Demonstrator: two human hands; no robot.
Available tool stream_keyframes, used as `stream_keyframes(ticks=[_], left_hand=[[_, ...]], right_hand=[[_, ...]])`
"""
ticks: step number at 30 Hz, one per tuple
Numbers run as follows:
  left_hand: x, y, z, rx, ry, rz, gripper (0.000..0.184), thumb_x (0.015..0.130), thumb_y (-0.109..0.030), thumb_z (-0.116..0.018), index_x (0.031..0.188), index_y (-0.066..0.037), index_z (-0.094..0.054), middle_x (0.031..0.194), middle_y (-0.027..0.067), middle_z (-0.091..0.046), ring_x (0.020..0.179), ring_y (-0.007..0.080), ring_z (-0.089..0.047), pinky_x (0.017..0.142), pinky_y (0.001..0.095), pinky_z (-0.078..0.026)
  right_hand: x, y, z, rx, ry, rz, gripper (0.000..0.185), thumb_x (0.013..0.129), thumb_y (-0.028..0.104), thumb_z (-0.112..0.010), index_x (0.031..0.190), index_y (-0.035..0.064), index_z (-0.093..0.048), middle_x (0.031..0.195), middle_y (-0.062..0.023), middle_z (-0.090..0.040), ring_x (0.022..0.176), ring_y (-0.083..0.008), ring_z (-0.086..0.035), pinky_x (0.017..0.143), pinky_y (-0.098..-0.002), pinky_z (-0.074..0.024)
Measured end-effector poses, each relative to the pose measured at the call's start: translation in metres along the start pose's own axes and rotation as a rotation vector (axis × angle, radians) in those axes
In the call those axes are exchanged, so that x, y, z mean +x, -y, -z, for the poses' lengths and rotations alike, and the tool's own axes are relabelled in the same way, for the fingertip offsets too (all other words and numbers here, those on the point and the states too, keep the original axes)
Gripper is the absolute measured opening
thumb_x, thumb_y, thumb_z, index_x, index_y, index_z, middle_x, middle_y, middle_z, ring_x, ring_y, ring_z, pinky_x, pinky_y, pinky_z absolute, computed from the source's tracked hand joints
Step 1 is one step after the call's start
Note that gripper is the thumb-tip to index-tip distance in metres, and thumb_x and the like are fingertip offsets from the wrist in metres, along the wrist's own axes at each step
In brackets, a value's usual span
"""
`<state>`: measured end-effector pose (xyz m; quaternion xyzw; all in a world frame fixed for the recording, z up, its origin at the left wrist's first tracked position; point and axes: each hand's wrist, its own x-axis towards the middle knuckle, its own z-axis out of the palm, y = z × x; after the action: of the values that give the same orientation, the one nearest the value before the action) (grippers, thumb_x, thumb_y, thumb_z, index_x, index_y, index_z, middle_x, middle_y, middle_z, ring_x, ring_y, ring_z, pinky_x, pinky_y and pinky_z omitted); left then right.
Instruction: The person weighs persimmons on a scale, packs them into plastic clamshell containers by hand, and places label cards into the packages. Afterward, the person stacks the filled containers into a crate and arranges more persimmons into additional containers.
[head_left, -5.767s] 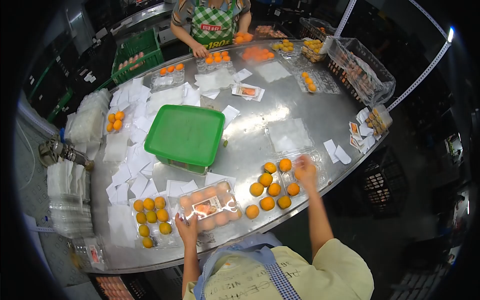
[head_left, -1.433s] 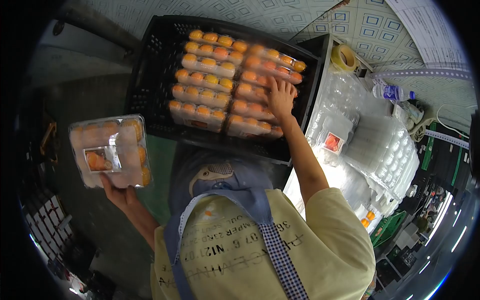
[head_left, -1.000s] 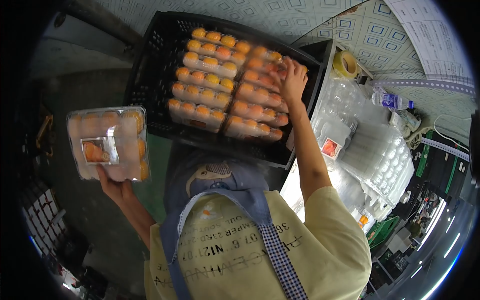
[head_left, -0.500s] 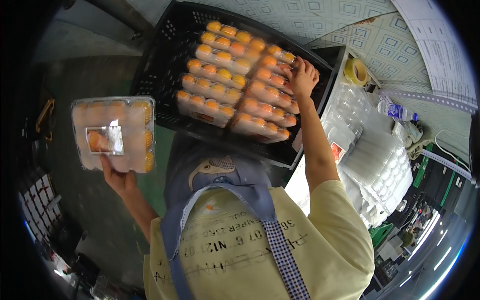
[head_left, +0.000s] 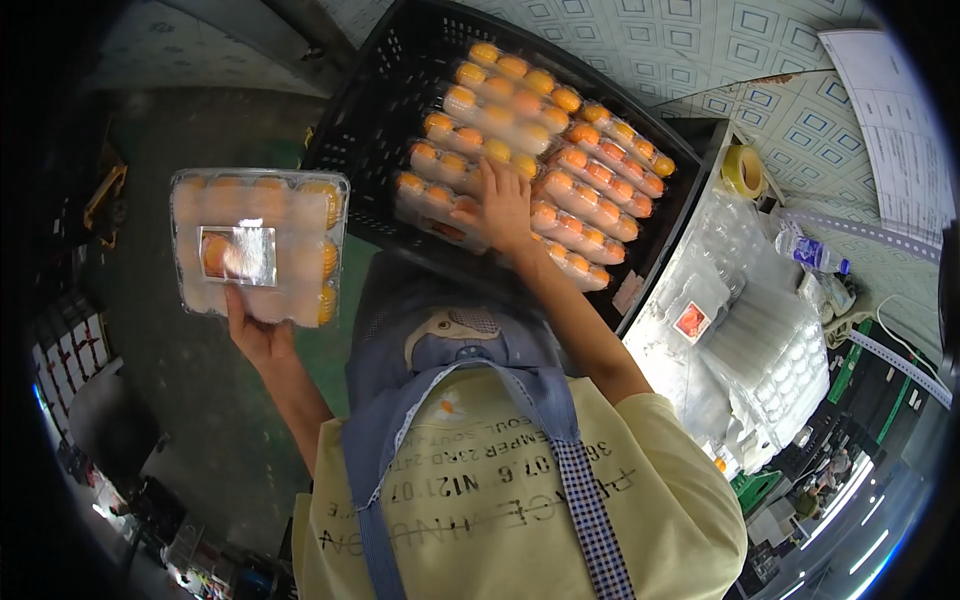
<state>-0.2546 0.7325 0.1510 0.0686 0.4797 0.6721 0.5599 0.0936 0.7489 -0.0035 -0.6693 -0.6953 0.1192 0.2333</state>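
My left hand (head_left: 262,335) grips the lower edge of a clear plastic fruit pack (head_left: 205,205), which has a picture label and orange fruit inside. It is held up to the left of a black crate (head_left: 345,195). In the crate, several clear packs of orange fruit (head_left: 585,215) stand on edge in two columns. My right hand (head_left: 505,212) lies over the lower part of the left column, fingers apart and touching the packs. Its fingertips point up toward the top of the crate.
Right of the crate, a metal table (head_left: 655,345) bears stacked clear trays (head_left: 765,350), a labelled pack (head_left: 691,321), a yellow tape roll (head_left: 743,171) and a plastic bottle (head_left: 812,252). A tiled wall (head_left: 700,50) rises behind. Dark floor (head_left: 225,400) lies at the left.
My right hand has moved from the right column's upper end to the left column. The crate and table have shifted rightward in view. My left hand still holds its pack.
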Motion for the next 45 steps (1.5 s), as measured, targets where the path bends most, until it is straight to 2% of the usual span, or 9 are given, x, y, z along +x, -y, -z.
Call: stream_keyframes(ticks=[7,10,22,31,34,37,40,43,45], left_hand=[[0.014,-0.011,0.017,-0.031,0.032,0.035,0.051,0.093,-0.027,-0.056,0.137,-0.006,-0.042,0.135,0.0117,-0.049,0.122,0.0303,-0.049,0.101,0.0526,-0.042],[0.018,-0.013,0.017,-0.017,-0.012,0.014,0.051,0.093,-0.027,-0.056,0.137,-0.006,-0.043,0.134,0.0123,-0.050,0.122,0.0305,-0.049,0.100,0.0523,-0.043],[0.040,-0.017,0.010,-0.085,0.024,0.015,0.049,0.092,-0.025,-0.058,0.135,-0.005,-0.044,0.135,0.0120,-0.049,0.123,0.0299,-0.048,0.102,0.0526,-0.040],[0.049,-0.017,0.007,-0.104,0.087,0.058,0.052,0.092,-0.024,-0.059,0.137,-0.005,-0.042,0.135,0.0121,-0.049,0.123,0.0305,-0.048,0.103,0.0526,-0.040],[0.048,-0.017,0.003,-0.094,0.087,0.048,0.052,0.092,-0.024,-0.059,0.137,-0.005,-0.041,0.135,0.0124,-0.049,0.123,0.0305,-0.048,0.103,0.0525,-0.041],[0.052,-0.017,0.011,-0.093,0.079,0.057,0.051,0.092,-0.024,-0.058,0.137,-0.005,-0.041,0.134,0.0128,-0.049,0.123,0.0305,-0.048,0.102,0.0522,-0.042],[0.053,-0.019,0.013,-0.098,0.083,0.063,0.051,0.092,-0.024,-0.058,0.137,-0.005,-0.041,0.134,0.0131,-0.049,0.122,0.0305,-0.049,0.101,0.0518,-0.043],[0.048,-0.019,0.003,-0.081,0.029,0.036,0.051,0.093,-0.023,-0.057,0.137,-0.004,-0.041,0.134,0.0132,-0.049,0.122,0.0305,-0.049,0.101,0.0512,-0.043],[0.049,-0.021,0.006,-0.079,0.063,0.042,0.050,0.093,-0.023,-0.057,0.137,-0.004,-0.040,0.134,0.0133,-0.049,0.122,0.0305,-0.049,0.101,0.0511,-0.043]], right_hand=[[-0.003,0.003,-0.014,-0.176,0.075,-0.047,0.093,0.064,0.048,-0.077,0.136,0.0050,-0.038,0.133,-0.0120,-0.043,0.119,-0.0331,-0.041,0.101,-0.0509,-0.0294],[-0.004,0.009,-0.013,-0.186,0.034,-0.025,0.091,0.063,0.048,-0.077,0.133,0.0011,-0.042,0.129,-0.0132,-0.044,0.116,-0.0336,-0.041,0.098,-0.0499,-0.0313],[-0.012,0.023,-0.011,-0.170,0.003,-0.039,0.085,0.065,0.044,-0.078,0.131,0.0019,-0.042,0.126,-0.0138,-0.046,0.116,-0.0329,-0.041,0.099,-0.0493,-0.0306],[-0.005,0.011,-0.014,-0.185,-0.001,-0.046,0.091,0.060,0.046,-0.079,0.132,0.0037,-0.041,0.122,-0.0114,-0.048,0.111,-0.0317,-0.045,0.092,-0.0474,-0.0347],[0.001,0.011,-0.007,-0.126,0.035,-0.073,0.080,0.065,0.038,-0.077,0.130,0.0074,-0.042,0.124,-0.0124,-0.048,0.113,-0.0328,-0.045,0.094,-0.0476,-0.0348],[0.012,0.003,-0.001,-0.099,0.129,-0.073,0.078,0.067,0.037,-0.076,0.131,0.0103,-0.043,0.125,-0.0117,-0.049,0.114,-0.0333,-0.045,0.094,-0.0477,-0.0348],[0.049,-0.006,0.020,-0.153,0.101,-0.114,0.077,0.069,0.039,-0.075,0.134,0.0126,-0.042,0.130,-0.0112,-0.047,0.119,-0.0334,-0.042,0.096,-0.0478,-0.0334],[0.075,-0.021,0.023,-0.229,-0.091,-0.106,0.079,0.072,0.041,-0.074,0.137,0.0123,-0.040,0.134,-0.0106,-0.044,0.124,-0.0330,-0.039,0.098,-0.0487,-0.0317],[0.074,-0.028,0.015,-0.298,-0.026,-0.116,0.079,0.072,0.041,-0.073,0.137,0.0125,-0.039,0.136,-0.0100,-0.043,0.126,-0.0327,-0.037,0.099,-0.0501,-0.0307]])
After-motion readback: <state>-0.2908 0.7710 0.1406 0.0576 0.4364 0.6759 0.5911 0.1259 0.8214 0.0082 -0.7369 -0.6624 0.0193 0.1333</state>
